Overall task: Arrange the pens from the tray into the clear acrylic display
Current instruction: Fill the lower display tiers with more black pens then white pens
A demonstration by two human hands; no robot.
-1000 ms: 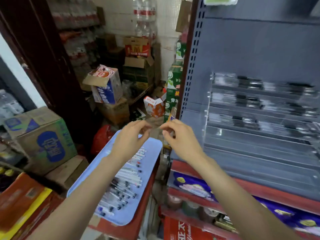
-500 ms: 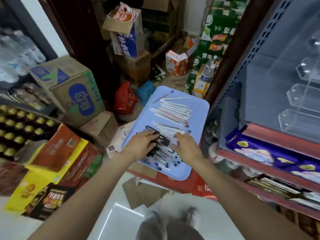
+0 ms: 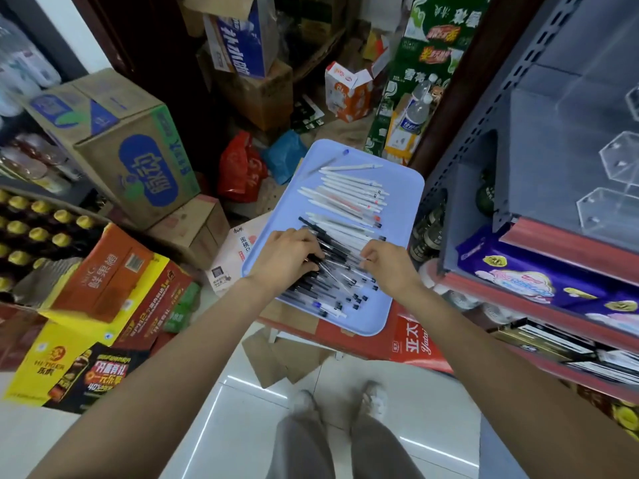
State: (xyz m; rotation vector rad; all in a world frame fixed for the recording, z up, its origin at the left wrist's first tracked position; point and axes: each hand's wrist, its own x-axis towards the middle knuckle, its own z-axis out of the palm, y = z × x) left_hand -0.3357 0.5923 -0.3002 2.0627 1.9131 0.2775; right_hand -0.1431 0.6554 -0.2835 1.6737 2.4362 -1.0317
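A light blue tray [image 3: 397, 209] sits on a red box in front of me. It holds several white pens [image 3: 349, 191] at its far end and several black-capped clear pens [image 3: 332, 288] at its near end. My left hand [image 3: 287, 261] lies on the black pens with its fingers curled round a few of them. At the other end of the same pens, the fingers of my right hand [image 3: 387, 264] pinch them. The clear acrylic display [image 3: 615, 174] shows at the right edge, on the grey shelf unit.
Cardboard boxes [image 3: 121, 143] and drink cartons crowd the floor on the left. The grey shelf unit [image 3: 484, 188] with red-edged shelves stands right of the tray. A purple packet [image 3: 518, 271] lies on a shelf. My feet show on the white tiles below.
My view dropped from the display to the tray. Both hands came down from chest height onto the black pens and have closed on them.
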